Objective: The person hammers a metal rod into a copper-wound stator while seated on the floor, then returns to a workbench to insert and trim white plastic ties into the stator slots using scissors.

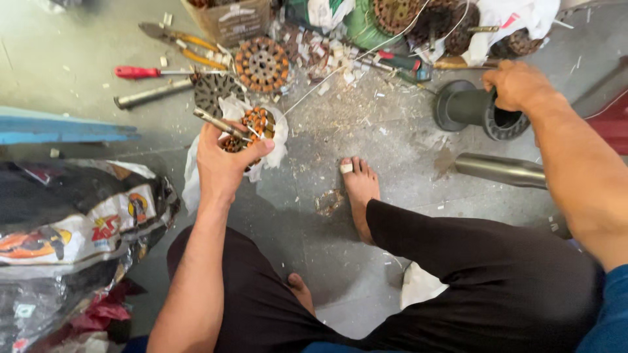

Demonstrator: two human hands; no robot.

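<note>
Count, left to right: one printed sack (72,229) at 8 o'clock; one blue board (62,129) at 9 o'clock; one red-handled screwdriver (140,72) and one pair of yellow-handled pliers (180,38) at 10 o'clock; one grey rod (150,95) just below the screwdriver; two bare stators on the floor, a dark one (212,88) and a rust-brown one (261,63), at 11 o'clock; one black funnel-shaped part (472,108) at 2 o'clock; one steel tube (500,170) at 3 o'clock.

My left hand (226,163) is closed around a wound stator (252,127), held above the floor at 11 o'clock from my foot (358,189). A metal tool (219,123) lies across the same grip, thumb over it, its end pointing toward 10 o'clock.

The stator is round, with copper-orange windings packed in its slots. White cloth (275,140) hangs about it and trails down on both sides of my wrist.

My right hand (517,85) grips the rim of the black part, fingers curled over its open mouth. The part lies on its side, its flange toward 9 o'clock.
</note>
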